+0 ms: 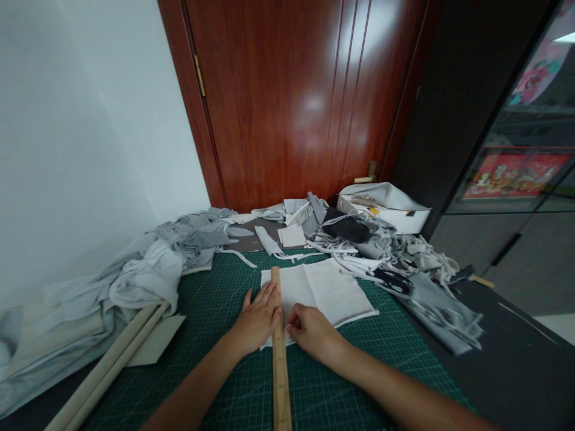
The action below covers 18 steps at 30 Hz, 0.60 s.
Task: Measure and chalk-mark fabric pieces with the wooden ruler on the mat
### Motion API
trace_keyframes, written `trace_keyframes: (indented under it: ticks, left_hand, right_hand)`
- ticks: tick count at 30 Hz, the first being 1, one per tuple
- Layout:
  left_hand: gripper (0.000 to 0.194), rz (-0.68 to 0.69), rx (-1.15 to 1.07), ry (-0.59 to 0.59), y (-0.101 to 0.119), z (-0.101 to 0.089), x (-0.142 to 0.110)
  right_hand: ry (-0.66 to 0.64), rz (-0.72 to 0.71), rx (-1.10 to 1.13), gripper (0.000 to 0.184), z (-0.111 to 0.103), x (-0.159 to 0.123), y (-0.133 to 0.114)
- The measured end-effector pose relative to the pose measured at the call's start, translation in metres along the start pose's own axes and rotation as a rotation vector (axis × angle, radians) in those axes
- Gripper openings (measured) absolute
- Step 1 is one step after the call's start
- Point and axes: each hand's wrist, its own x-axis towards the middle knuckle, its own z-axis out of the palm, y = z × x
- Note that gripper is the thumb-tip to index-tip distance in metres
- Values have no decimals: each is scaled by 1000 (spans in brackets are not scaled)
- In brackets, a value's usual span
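Observation:
A piece of white cloth (pixel 330 293) lies on the green gridded cutting mat (pixel 206 335), with a crease running across it. Over the cloth's left part a long wooden ruler (pixel 281 374) points away from me. My left hand (pixel 257 317) lies flat with fingers stretched, pressing on the ruler's left edge and the cloth beside it. Just right of the ruler, my right hand (pixel 312 329) rests low over the cloth with its fingers curled together in a pinch. Whatever it may hold is too small or hidden to make out.
Heaps of grey and white fabric (pixel 148 272) line the left side, near pale rolled tubes (pixel 121 365) and a card (pixel 157 341). Tangled scraps and strips (pixel 377 245) crowd the right, with black-handled scissors (pixel 393 281). A white box (pixel 386 209) stands behind, before a wooden door (pixel 287 108).

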Motion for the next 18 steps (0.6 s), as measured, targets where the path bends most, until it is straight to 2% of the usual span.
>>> trace_keyframes:
  ticks: [4, 8, 10, 12, 15, 18]
  left_hand:
    - [53, 15, -3, 20, -3, 5, 0]
    - [53, 33, 12, 44, -5, 8, 0]
    - [53, 30, 18, 38, -5, 9, 0]
    - [52, 28, 21, 29, -5, 9, 1]
    - [52, 37, 3, 47, -6, 8, 1]
    - [52, 52, -29, 50, -6, 5, 1]
  right_hand:
    - [-39, 16, 57, 12, -1, -11, -3]
    - [-242, 102, 275, 12, -8, -17, 2]
    - [-297, 132, 397, 14, -14, -20, 9]
    - [-317, 91, 436, 13, -22, -26, 19]
    - [-359, -37, 356, 9, -34, -38, 32]
    - [-269, -118, 202, 9, -46, -42, 40]
